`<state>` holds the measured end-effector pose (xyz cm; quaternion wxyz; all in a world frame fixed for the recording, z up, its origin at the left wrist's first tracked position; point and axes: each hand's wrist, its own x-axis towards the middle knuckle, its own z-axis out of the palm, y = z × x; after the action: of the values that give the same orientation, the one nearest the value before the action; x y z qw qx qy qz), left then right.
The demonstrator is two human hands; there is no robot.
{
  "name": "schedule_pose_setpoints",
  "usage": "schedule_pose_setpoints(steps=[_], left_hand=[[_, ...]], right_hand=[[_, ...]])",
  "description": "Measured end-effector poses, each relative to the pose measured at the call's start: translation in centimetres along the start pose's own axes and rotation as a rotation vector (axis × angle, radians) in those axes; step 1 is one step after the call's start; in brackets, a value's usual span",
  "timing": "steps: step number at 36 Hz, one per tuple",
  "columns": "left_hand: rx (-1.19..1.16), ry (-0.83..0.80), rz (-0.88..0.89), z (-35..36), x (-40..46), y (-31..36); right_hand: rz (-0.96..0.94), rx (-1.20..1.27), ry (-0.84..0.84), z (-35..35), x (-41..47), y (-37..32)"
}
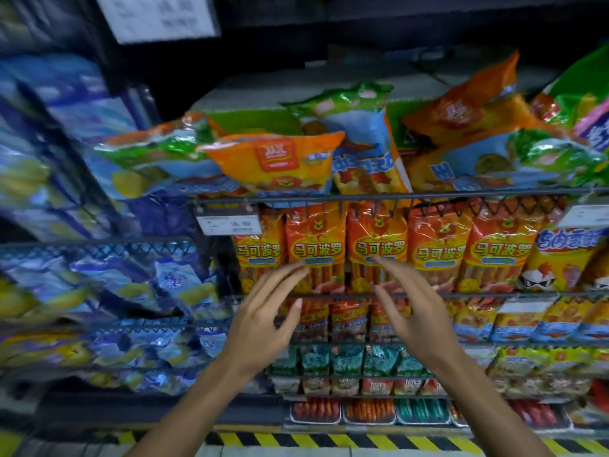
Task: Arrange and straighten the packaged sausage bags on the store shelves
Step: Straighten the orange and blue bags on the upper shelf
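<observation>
Both hands are reaching up toward a row of upright orange sausage bags (379, 249) standing behind the wire rail (395, 295) of the middle shelf, just above the picture's centre. The left hand (267, 321) is rising from 7 o'clock with its fingers (290, 275) straight and slightly spread, the tips lying against the lower part of the second bag from the left (315, 245); the thumb is pointing up apart from the fingers and is holding nothing. The right hand (415, 311) is coming in from 5 o'clock, also with fingers (389, 263) extended and loose, the longest tip touching the blue label band of the third bag (377, 239); it is gripping nothing either.

At 12 o'clock, the top shelf is carrying a loose heap of orange, green and blue sausage bags (273, 159) lying tilted and overlapping behind another wire rail (362, 195). A white price tag (229, 223) is hanging from that rail at about 10 o'clock from the hands. To the right of the orange row, at 3 o'clock, a yellow bag with a cartoon chicken (557, 262) is standing beside it. Lower shelves at 6 o'clock are holding smaller red, teal and orange packets (349, 361). At 9 o'clock, blurred blue and yellow bags (99, 291) are filling the neighbouring rack. A yellow-and-black striped strip (329, 441) is running along the floor at the bottom edge.
</observation>
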<state>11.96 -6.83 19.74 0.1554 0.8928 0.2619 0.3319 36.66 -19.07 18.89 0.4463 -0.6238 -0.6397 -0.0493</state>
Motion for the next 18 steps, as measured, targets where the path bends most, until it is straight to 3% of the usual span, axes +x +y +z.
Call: schedule_pose_setpoints(steps=[11,18], left_hand=[[-0.191,0.283,-0.13,-14.5,-0.1,-2.2],[-0.353,0.302,-0.203,-17.1,1.8,-2.8]], right_hand=[[-0.061,0.132,0.155,0.6,7.5,-13.9],[0.008,0.138,-0.072,2.3,9.9,-19.1]])
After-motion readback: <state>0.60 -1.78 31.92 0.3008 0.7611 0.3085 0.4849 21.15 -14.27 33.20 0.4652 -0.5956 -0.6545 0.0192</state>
